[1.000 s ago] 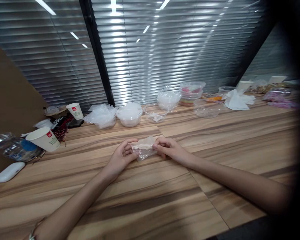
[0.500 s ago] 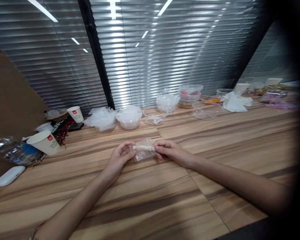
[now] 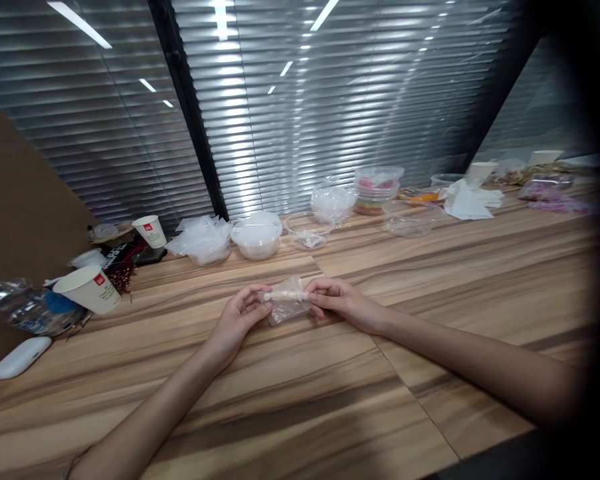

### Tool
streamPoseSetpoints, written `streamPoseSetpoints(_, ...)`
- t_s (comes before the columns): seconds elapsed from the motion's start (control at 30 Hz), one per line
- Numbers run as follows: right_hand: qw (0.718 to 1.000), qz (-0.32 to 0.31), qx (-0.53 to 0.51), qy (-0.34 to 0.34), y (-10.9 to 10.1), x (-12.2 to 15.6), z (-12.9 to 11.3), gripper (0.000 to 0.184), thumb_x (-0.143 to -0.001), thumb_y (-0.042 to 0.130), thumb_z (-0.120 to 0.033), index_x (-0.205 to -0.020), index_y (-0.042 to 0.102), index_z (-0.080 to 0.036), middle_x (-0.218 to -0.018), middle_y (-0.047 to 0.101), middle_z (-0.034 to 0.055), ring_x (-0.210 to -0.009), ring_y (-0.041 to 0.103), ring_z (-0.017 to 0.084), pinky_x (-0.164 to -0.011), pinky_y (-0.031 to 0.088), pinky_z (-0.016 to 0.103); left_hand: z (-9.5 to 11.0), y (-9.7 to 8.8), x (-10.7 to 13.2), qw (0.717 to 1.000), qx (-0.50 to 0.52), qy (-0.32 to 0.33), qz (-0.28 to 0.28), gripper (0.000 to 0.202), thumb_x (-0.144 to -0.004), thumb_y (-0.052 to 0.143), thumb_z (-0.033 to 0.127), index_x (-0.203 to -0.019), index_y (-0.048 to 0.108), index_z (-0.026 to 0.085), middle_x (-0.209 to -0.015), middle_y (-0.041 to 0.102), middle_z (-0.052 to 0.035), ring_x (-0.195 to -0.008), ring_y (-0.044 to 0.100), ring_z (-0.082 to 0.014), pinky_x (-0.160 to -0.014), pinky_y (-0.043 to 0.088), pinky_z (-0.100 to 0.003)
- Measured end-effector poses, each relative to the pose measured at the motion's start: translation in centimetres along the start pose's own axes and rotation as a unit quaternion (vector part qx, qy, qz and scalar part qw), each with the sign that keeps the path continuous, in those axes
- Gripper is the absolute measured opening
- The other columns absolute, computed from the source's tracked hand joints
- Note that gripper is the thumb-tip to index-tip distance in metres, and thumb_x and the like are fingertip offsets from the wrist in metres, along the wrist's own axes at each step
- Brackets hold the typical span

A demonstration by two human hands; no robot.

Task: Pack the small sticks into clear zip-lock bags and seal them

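A small clear plastic bag (image 3: 289,308) is stretched between my two hands, just above the wooden table (image 3: 300,400). Something pale and long shows along its upper part; I cannot make out what it is. My left hand (image 3: 243,313) pinches the bag's left edge between thumb and fingers. On the other side, my right hand (image 3: 337,303) pinches the right edge, its fingers curled. The fingertips hide both ends of the bag.
Along the back stand a crumpled plastic bag (image 3: 203,240), lidded bowls (image 3: 257,237), an open clear container (image 3: 309,232), stacked tubs (image 3: 377,190) and tissues (image 3: 470,200). Paper cups (image 3: 97,293), a plastic bottle (image 3: 45,310) and a white case (image 3: 20,359) lie at left.
Both hands keep their pinch on the bag, which is slightly more folded along its top. The view has shifted a little.
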State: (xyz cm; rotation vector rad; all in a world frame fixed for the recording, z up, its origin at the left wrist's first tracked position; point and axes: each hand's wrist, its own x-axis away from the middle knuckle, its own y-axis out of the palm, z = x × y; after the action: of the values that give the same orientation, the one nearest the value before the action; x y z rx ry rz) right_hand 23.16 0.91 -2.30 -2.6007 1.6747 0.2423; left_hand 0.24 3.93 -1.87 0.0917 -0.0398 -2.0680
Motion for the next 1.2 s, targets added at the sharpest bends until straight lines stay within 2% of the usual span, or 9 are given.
streamPoseSetpoints(0.23,0.996,0.087,0.004,0.010,-0.3,-0.3,0.2,0.028,-0.081,0.056,-0.039,-0.089,0.063,-0.014,-0.058,0.051,-0.0015,-0.057,0.046,0.010,-0.057,0.036,0.023,0.4,0.3,0.2,1.000,-0.028,0.003,-0.013,0.031,-0.075,0.064,0.026,-0.105,0.060,0.018,-0.097,0.064,-0.0055,-0.086,0.056,-0.0142,-0.078,0.044,-0.023)
streamPoseSetpoints(0.43,0.994,0.045,0.089,0.036,-0.5,-0.3,0.3,0.041,-0.079,0.058,-0.042,-0.106,0.062,-0.013,-0.055,0.051,-0.0018,-0.048,0.040,0.007,-0.044,0.027,0.020,0.0,0.1,0.1,1.000,-0.016,-0.002,0.002,0.032,-0.073,0.066,0.026,-0.104,0.061,0.017,-0.095,0.066,-0.0063,-0.085,0.058,-0.0157,-0.077,0.044,-0.025)
streamPoseSetpoints(0.5,0.989,0.031,0.140,0.031,-0.5,-0.3,0.2,0.039,-0.080,0.055,-0.044,-0.100,0.064,-0.012,-0.055,0.051,-0.0015,-0.046,0.038,0.007,-0.043,0.024,0.020,0.0,0.1,0.1,1.000,-0.010,-0.004,0.002,0.033,-0.072,0.067,0.025,-0.103,0.062,0.016,-0.095,0.066,-0.0067,-0.086,0.058,-0.0163,-0.078,0.044,-0.025)
streamPoseSetpoints(0.63,0.978,-0.004,0.207,0.004,-0.2,-0.1,-0.2,0.037,-0.082,0.052,-0.045,-0.082,0.067,-0.012,-0.056,0.054,0.0001,-0.049,0.041,0.008,-0.046,0.029,0.020,0.2,0.1,0.2,1.000,-0.010,0.001,-0.006,0.032,-0.074,0.065,0.024,-0.104,0.061,0.016,-0.098,0.065,-0.0075,-0.089,0.058,-0.0171,-0.080,0.043,-0.026)
streamPoseSetpoints(0.83,0.961,-0.076,0.265,-0.021,0.2,0.2,-0.8,0.043,-0.085,0.046,-0.045,-0.062,0.062,-0.012,-0.059,0.058,0.0015,-0.055,0.046,0.010,-0.055,0.035,0.021,0.2,0.1,0.2,1.000,0.019,0.000,0.003,0.032,-0.076,0.063,0.024,-0.107,0.057,0.017,-0.087,0.064,-0.0042,-0.077,0.057,-0.0120,-0.070,0.042,-0.021)
streamPoseSetpoints(0.9,0.965,-0.095,0.245,-0.022,0.2,0.3,-0.8,0.043,-0.087,0.042,-0.045,-0.069,0.063,-0.012,-0.063,0.059,0.0025,-0.059,0.050,0.010,-0.060,0.038,0.022,0.2,0.1,0.0,0.999,0.039,-0.005,0.013,0.031,-0.075,0.064,0.024,-0.104,0.058,0.017,-0.085,0.064,-0.0036,-0.076,0.057,-0.0115,-0.069,0.042,-0.020)
streamPoseSetpoints(0.97,0.977,-0.092,0.190,-0.008,0.2,0.4,-0.7,0.041,-0.089,0.038,-0.046,-0.088,0.062,-0.013,-0.066,0.060,0.0029,-0.061,0.052,0.011,-0.061,0.040,0.023,0.3,0.2,-0.1,0.998,0.053,-0.010,0.028,0.030,-0.073,0.066,0.025,-0.101,0.058,0.017,-0.085,0.064,-0.0035,-0.076,0.057,-0.0118,-0.070,0.043,-0.021)
streamPoseSetpoints(1.07,0.992,-0.055,0.113,0.004,0.3,0.5,-0.4,0.043,-0.090,0.038,-0.045,-0.117,0.048,-0.014,-0.067,0.059,0.0021,-0.062,0.054,0.012,-0.058,0.041,0.023,0.4,0.2,-0.2,0.997,0.066,-0.017,0.039,0.028,-0.071,0.067,0.025,-0.097,0.058,0.017,-0.084,0.064,-0.0029,-0.076,0.058,-0.0122,-0.070,0.043,-0.022)
streamPoseSetpoints(1.2,0.992,-0.021,0.123,-0.015,0.5,0.5,0.0,0.038,-0.083,0.054,-0.038,-0.113,0.046,-0.018,-0.063,0.057,-0.0018,-0.059,0.053,0.011,-0.059,0.042,0.023,0.5,0.3,-0.1,0.997,0.069,-0.020,0.033,0.026,-0.071,0.067,0.024,-0.095,0.058,0.018,-0.080,0.064,-0.0014,-0.073,0.057,-0.0112,-0.070,0.044,-0.022)
